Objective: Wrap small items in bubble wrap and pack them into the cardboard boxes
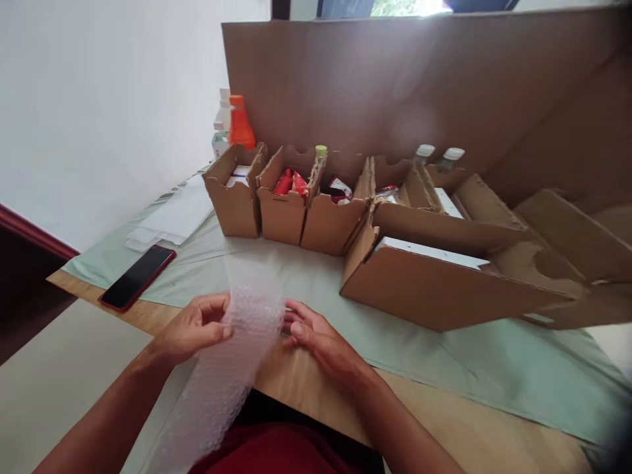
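Pinching a clear, blurred bubble-wrap sheet (236,355) taut between left hand (195,327) and right hand (320,342); fingers closed on opposite edges, spreading it.

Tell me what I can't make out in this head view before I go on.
- Bubble wrap: motion-blurred; its lower end runs off the bottom edge.
- Right hand: fingertips hidden behind the wrap, so its grip is unclear; the left hand pinches the wrap's edge.
- Small cardboard boxes: their walls hide most of the contents.
- Two capped bottles: bodies hidden behind cardboard.
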A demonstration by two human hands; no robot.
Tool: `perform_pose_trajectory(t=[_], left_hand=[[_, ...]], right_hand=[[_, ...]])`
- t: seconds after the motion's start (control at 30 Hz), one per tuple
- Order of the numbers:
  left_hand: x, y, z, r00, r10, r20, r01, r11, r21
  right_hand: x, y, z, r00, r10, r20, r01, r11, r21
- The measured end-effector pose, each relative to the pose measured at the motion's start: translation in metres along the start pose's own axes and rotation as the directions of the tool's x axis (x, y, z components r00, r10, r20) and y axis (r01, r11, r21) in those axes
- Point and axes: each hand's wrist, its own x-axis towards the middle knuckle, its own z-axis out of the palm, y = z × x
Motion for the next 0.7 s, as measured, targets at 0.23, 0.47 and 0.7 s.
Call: perform_pose_trajectory(t=[0.23,0.47,0.7], left_hand=[[0.007,-0.006,0.054,0.981,0.063,0.182,0.013,0.923,-0.385],[-0.026,-0.057,0.094,0.968,-0.166,0.188,0.242,0.821,-0.517],[-0.053,-0.059,0.103,0.931,-0.363,0.032,0.285,0.670,-0.685]], right_hand=[[-0.009,-0.037,0.005,0.894,-0.280,-0.350,0.329,0.940,0.089],[0.030,-0.032,-0.025,0.710,-0.500,-0.495,0.211,0.822,-0.529],[-0.047,0.009,-0.047,0.794,-0.429,-0.431,-0.034,0.677,-0.735]])
